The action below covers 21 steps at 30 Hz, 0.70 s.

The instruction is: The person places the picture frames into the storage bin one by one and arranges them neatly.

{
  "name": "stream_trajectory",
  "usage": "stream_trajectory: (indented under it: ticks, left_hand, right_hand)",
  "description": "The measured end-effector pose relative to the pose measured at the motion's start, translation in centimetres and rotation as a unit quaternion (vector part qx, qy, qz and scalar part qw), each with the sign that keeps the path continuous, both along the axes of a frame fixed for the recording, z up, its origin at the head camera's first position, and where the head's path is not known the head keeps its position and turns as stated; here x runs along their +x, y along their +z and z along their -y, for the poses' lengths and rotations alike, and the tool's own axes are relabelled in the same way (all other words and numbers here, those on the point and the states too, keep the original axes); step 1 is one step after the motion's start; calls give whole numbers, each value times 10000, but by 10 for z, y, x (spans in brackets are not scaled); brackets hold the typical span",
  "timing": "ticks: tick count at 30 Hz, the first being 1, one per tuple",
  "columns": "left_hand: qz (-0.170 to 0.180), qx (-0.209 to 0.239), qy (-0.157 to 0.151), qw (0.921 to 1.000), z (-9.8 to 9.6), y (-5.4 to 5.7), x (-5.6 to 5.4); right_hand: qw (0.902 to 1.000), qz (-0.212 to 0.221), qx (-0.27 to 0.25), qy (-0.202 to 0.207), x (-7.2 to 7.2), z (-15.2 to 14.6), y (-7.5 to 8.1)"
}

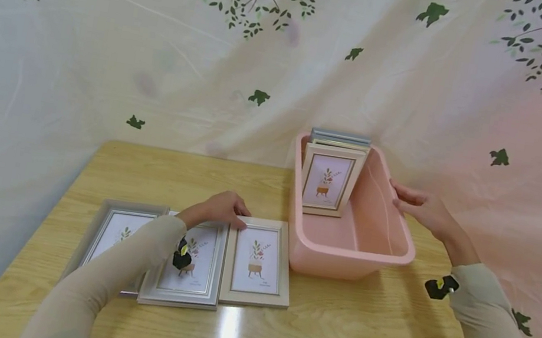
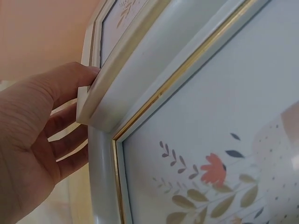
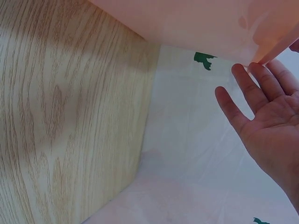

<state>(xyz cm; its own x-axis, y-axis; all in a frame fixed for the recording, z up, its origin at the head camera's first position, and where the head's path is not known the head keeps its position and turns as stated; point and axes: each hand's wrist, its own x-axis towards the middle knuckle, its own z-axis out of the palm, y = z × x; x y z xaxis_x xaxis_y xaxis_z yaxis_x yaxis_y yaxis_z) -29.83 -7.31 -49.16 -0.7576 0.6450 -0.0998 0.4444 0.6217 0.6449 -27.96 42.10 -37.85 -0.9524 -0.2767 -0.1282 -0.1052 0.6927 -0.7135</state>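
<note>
My left hand (image 1: 224,208) is at the top left corner of a cream picture frame (image 1: 259,263) lying on the table. In the left wrist view the thumb (image 2: 77,77) presses the face of that frame's corner, with the other fingers behind it, so the hand pinches it. Beside it, partly under the left forearm, lies a silver-white picture frame (image 1: 183,292). My right hand (image 1: 427,212) holds the right rim of a pink plastic bin (image 1: 347,259), several fingers (image 3: 254,91) against its outer side. Inside the bin, a cream frame (image 1: 323,210) stands upright before others.
A grey frame (image 1: 106,202) lies at the far left, partly hidden by the left sleeve. Grey-blue frame edges (image 1: 341,137) show at the back of the bin. Behind the wooden table (image 1: 329,334) hangs a leaf-printed cloth (image 1: 198,91).
</note>
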Motion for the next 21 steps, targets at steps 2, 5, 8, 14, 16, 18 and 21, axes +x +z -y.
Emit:
stream_trajectory:
  ticks: [2, 5, 8, 14, 16, 18, 21]
  left_hand:
    - [34, -17, 21, 10000, 0, 3, 0]
    - [36, 39, -24, 10000, 1, 6, 0]
    - [42, 105, -113, 9999, 1, 8, -2]
    - [372, 342, -363, 9981, 3, 16, -8]
    - [525, 386, -424, 9970, 5, 19, -11]
    - [866, 459, -403, 9944, 7, 24, -14]
    - [1490, 585, -343, 9865, 11, 32, -16]
  right_hand:
    - [10000, -34, 27, 21, 0, 0, -1]
    - [9999, -82, 115, 27, 1, -1, -1]
    - [9998, -119, 141, 44, 0, -1, -1]
    - [9999, -130, 62, 11, 0, -2, -2]
    - [9999, -155, 55, -16, 0, -2, -3]
    - [9999, -155, 49, -46, 0, -1, -2]
    - [9999, -126, 76, -72, -1, -1, -2]
